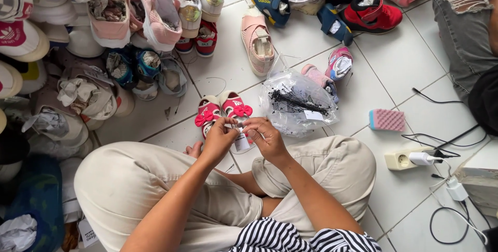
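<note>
Tag, small and white, sits pinched between my left hand and right hand, both closed on it, just below the red shoes, left of the plastic bag.

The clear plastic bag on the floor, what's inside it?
The clear plastic bag holds a bundle of thin black strands and a small white slip. Crinkles and glare hide anything beneath them.

Bare tiled floor lies open centre-right; shoe piles block the left edge, cables cross the right.
</note>
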